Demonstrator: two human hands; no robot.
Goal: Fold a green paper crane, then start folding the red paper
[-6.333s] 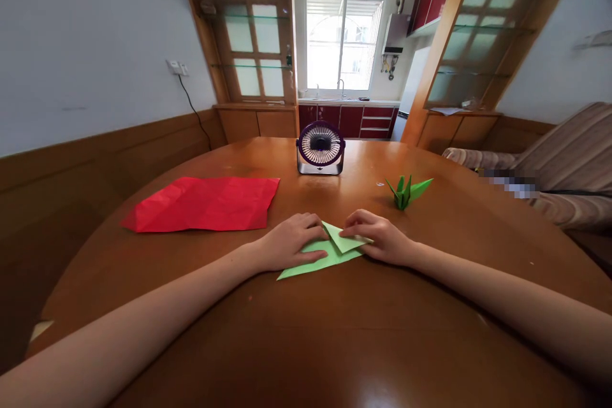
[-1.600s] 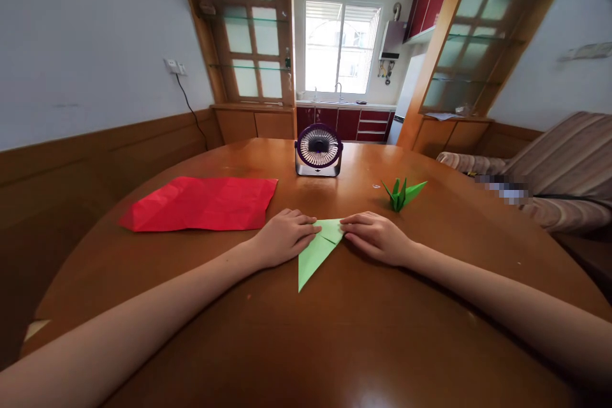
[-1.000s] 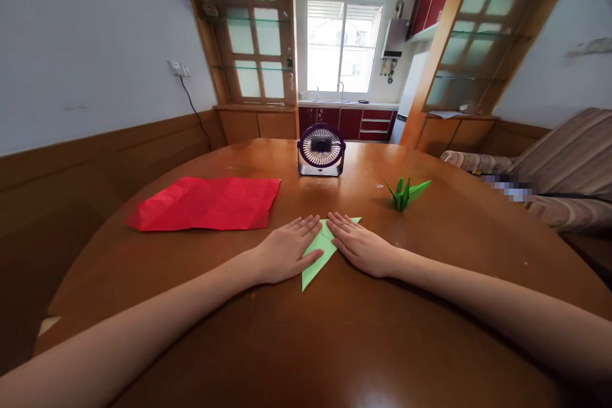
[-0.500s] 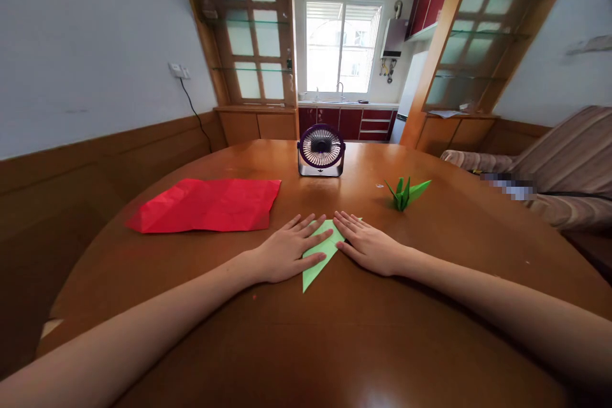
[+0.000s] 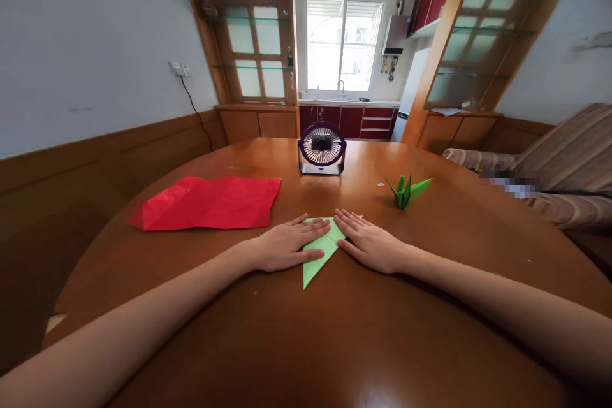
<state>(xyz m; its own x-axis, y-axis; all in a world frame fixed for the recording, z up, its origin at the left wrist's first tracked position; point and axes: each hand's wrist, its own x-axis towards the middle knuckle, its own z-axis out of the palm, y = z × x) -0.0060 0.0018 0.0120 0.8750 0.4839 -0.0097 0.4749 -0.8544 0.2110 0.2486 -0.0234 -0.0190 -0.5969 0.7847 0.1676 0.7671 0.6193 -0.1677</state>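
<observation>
a: take the pale green folded paper piece (image 5: 328,243) as the middle of the dial, twelve straight ahead. what's nearest?

b: the glossy brown wooden table (image 5: 306,347). the paper lies flat on it, one sharp tip pointing to seven o'clock.

a: and the hands?

b: the bare left hand (image 5: 284,245) is at nine, palm down, fingers and thumb spread apart, their ends resting on the paper. the bare right hand (image 5: 369,245) is at three, also flat, fingers close together, thumb apart from them, covering part of the paper. neither is clamped on anything. a small corner peeks out past the right fingers at two.

a: farther out?

b: at ten, a creased bright red paper sheet (image 5: 210,204). at two, a bright green folded paper crane (image 5: 405,194) stands upright, well apart from the paper.

a: beyond those?

b: at twelve, a round purple-rimmed desk fan (image 5: 322,145) on a silver stand. past it, dark red kitchen cabinets (image 5: 351,121), then a bright white-framed window (image 5: 342,44).
</observation>
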